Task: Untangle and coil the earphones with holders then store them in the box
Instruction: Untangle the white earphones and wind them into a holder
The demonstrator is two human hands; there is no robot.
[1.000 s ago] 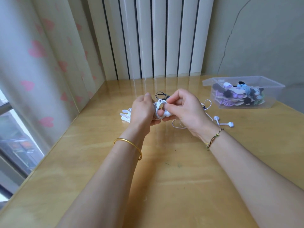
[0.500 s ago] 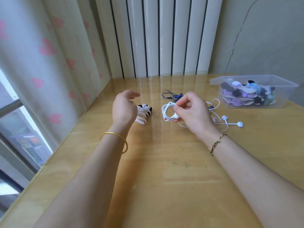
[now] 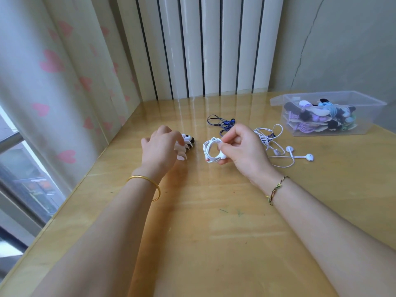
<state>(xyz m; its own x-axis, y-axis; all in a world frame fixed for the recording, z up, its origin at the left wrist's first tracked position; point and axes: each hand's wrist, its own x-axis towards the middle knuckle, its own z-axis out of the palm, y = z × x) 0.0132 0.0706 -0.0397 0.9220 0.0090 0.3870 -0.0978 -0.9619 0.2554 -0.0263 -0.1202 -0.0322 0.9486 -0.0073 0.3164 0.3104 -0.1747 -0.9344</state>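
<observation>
Your right hand [image 3: 244, 153] above the table [image 3: 214, 211], fingers pinching the coiled white earphones [image 3: 206, 151], your left hand [image 3: 159, 148] just beside, fingers loosely spread over the holders [image 3: 189, 140], tangled earphones [image 3: 267, 138] nearby, box [image 3: 364, 116] at far right.

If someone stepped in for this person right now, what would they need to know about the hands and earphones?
Left hand: open, hovers over the holders on the table; contact unclear.
Right hand: pinches the coiled white earphones.
Done: one set coiled; bundles already lie in the box.
Left: put a holder on the coil, box it, then do the loose white earphones and the blue earphones beside them.
</observation>
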